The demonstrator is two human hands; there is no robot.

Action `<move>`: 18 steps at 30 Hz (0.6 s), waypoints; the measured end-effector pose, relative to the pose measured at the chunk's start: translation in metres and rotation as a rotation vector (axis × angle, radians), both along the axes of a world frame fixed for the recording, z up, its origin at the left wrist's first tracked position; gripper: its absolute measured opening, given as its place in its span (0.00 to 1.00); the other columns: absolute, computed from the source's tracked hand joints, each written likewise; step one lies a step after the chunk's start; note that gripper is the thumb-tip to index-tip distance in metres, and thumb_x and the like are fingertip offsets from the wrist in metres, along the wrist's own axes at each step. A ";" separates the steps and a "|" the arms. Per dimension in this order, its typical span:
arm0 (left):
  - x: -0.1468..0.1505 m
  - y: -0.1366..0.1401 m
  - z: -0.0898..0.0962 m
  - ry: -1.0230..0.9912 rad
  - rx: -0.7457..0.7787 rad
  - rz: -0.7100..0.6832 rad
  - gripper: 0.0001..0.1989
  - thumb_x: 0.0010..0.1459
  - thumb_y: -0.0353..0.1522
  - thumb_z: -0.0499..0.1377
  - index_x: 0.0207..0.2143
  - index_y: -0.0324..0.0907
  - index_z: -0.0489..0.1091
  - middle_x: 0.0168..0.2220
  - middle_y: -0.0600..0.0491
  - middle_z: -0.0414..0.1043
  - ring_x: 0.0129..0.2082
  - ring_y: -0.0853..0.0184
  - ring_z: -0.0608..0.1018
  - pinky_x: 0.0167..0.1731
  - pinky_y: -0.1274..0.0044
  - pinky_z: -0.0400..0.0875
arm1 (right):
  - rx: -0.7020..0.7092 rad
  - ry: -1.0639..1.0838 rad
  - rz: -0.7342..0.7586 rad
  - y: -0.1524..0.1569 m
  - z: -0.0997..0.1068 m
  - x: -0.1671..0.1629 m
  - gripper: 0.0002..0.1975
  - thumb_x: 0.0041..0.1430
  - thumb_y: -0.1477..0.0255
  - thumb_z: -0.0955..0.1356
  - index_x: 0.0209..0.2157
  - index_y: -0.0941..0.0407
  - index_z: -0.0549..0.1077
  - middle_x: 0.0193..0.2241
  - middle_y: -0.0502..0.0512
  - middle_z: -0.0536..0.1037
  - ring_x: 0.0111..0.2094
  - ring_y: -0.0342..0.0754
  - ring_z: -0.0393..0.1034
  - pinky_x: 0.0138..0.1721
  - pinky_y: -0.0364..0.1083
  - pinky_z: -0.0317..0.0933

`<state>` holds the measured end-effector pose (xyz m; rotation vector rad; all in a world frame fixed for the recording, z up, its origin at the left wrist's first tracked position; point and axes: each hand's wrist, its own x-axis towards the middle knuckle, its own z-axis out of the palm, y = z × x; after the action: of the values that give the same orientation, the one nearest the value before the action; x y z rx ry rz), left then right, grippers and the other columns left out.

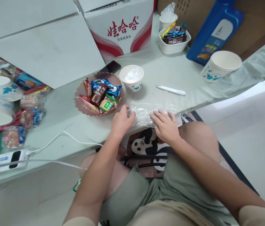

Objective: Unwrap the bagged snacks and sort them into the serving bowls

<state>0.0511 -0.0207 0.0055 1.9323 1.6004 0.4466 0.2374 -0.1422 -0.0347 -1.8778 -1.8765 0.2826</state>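
A clear, crinkled plastic bag [143, 113] lies flat along the front edge of the table. My right hand [166, 125] rests on its right part, palm down with the fingers spread. At the bag's left end is my left hand [122, 120], its thumb and index finger apart and the thumb tip at the plastic. Just left of that hand stands a pinkish ribbed bowl [79, 98] with wrapped snacks [100, 94] in it. Behind the bag are a paper cup [132, 84] with clear plastic inside and a white utility knife or pen [170, 90].
A white tub of snacks [173, 47], a blue jug [213, 34] and stacked paper cups [220, 67] stand at the back right. Behind are a water carton [123, 40] and a phone [112, 67]. At left are wrapped snacks [12, 136], a power bank [6, 161] and cables [45, 146].
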 end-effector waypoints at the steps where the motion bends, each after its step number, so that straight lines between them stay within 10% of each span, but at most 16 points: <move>1: -0.002 0.000 -0.001 -0.084 -0.006 0.006 0.10 0.59 0.41 0.59 0.40 0.47 0.70 0.23 0.54 0.70 0.31 0.58 0.77 0.36 0.72 0.65 | -0.019 0.140 -0.006 -0.003 0.010 0.006 0.22 0.63 0.72 0.62 0.57 0.51 0.76 0.60 0.60 0.76 0.62 0.62 0.68 0.67 0.65 0.48; 5: -0.007 -0.004 -0.009 -0.676 -0.212 -0.042 0.21 0.59 0.51 0.56 0.39 0.44 0.71 0.35 0.50 0.76 0.35 0.64 0.77 0.36 0.75 0.69 | -0.183 0.912 -0.188 -0.020 0.064 0.021 0.21 0.63 0.58 0.63 0.52 0.48 0.77 0.47 0.57 0.83 0.53 0.61 0.75 0.57 0.61 0.66; 10: 0.002 -0.028 -0.001 -1.151 -0.828 -0.461 0.42 0.37 0.59 0.71 0.50 0.44 0.75 0.61 0.40 0.71 0.60 0.52 0.74 0.53 0.67 0.73 | -0.414 1.487 -0.281 -0.017 0.084 0.010 0.23 0.55 0.55 0.67 0.49 0.51 0.74 0.41 0.59 0.82 0.44 0.60 0.79 0.42 0.60 0.75; 18: 0.021 -0.036 0.002 -0.946 -0.624 -0.327 0.14 0.52 0.39 0.69 0.35 0.39 0.76 0.33 0.49 0.81 0.32 0.66 0.82 0.31 0.77 0.75 | -0.294 1.164 -0.287 -0.009 0.054 -0.005 0.15 0.57 0.60 0.68 0.45 0.47 0.76 0.37 0.51 0.82 0.41 0.55 0.78 0.39 0.52 0.74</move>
<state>0.0719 -0.0563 0.0077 1.1678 0.6692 0.5265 0.2325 -0.1508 0.0191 -1.5240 -0.7882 1.2673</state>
